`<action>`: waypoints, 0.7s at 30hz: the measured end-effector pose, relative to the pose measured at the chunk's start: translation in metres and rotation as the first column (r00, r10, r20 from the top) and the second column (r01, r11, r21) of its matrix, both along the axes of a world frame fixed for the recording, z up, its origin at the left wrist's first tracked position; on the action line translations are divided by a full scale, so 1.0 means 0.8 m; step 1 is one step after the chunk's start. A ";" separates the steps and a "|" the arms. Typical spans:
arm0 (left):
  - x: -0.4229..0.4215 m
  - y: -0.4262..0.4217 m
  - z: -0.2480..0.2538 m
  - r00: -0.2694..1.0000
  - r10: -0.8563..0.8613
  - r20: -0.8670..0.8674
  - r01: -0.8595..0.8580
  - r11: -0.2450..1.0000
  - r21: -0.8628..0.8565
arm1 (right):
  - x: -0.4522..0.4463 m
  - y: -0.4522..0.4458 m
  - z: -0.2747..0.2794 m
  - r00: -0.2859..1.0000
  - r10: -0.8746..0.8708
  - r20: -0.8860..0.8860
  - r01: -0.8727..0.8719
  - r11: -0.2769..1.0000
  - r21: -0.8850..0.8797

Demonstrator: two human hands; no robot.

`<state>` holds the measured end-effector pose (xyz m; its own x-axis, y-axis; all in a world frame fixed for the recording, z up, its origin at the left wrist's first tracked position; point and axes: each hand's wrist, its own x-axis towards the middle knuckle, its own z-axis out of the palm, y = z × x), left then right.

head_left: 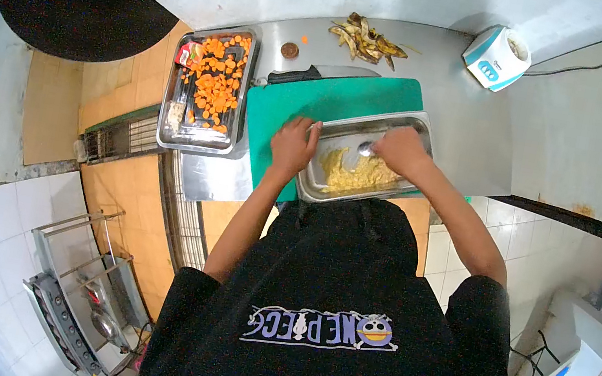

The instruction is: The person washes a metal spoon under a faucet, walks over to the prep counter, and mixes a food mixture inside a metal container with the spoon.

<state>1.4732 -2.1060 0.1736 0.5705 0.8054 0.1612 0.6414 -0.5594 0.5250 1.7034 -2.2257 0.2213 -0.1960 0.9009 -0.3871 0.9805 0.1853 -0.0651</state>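
Note:
A rectangular metal tray sits tilted on the green cutting board, close to my body. Yellow mash lies along its near side. My left hand is closed on the tray's left rim, thumb over the edge. Inside the tray, my right hand is wrapped round a metal spoon. The spoon's bowl shows just above the mash; its handle is hidden in my fist.
Left stands a dark tray of sliced carrots and small packets. A black-handled knife lies behind the board. Farther back are banana peels, a small brown round thing and a white-and-blue appliance base with a cord.

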 end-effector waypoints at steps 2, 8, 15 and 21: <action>-0.002 -0.001 0.003 1.000 0.001 -0.002 -0.001 1.000 -0.023 | -0.004 0.001 -0.003 1.000 0.003 -0.031 -0.001 0.997 0.072; 0.000 0.001 0.005 1.000 -0.006 -0.005 0.005 0.994 -0.110 | -0.004 0.000 -0.004 0.995 0.085 0.058 -0.087 0.995 0.041; 0.002 0.005 0.008 0.999 -0.034 -0.004 0.033 0.997 -0.075 | -0.008 -0.006 -0.010 0.973 0.190 0.128 -0.187 0.982 -0.038; 0.000 0.005 0.011 0.998 -0.034 -0.055 0.030 0.997 -0.072 | -0.007 -0.021 -0.022 0.995 0.104 -0.006 -0.103 0.990 0.093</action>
<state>1.4732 -2.1023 0.1821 0.6025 0.7949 0.0712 0.6536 -0.5426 0.5276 1.6979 -2.2422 0.2034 -0.2937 0.9073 -0.3010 0.9551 0.2914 -0.0534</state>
